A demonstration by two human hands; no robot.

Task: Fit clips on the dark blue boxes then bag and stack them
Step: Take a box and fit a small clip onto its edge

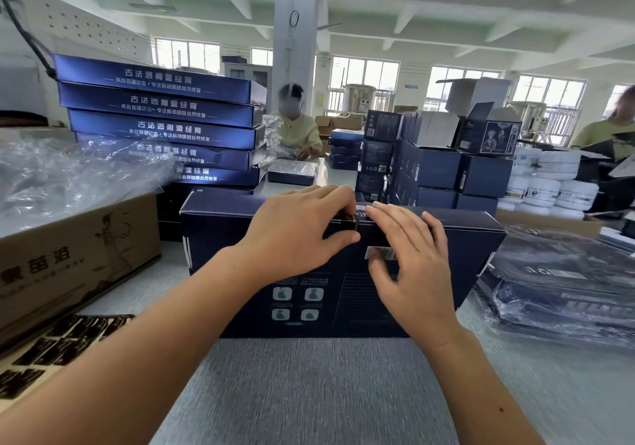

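A dark blue box point(220, 235) stands on its long edge on the grey table, its printed back facing me. My left hand point(295, 228) grips the box's top edge and pinches a small dark clip point(350, 219) there between thumb and fingers. My right hand point(409, 255) lies flat on the box's top edge and back, fingers straight, just right of the clip. A stack of several dark blue boxes point(161, 125) rises at the back left. Bagged boxes point(563, 286) lie at the right.
A brown carton point(79, 259) holding clear plastic bags point(68, 173) sits at the left. Sheets of dark clips point(62, 341) lie at the near left. Small blue cartons point(433, 166) and white jars point(549, 186) stand behind. Two people work at the far side.
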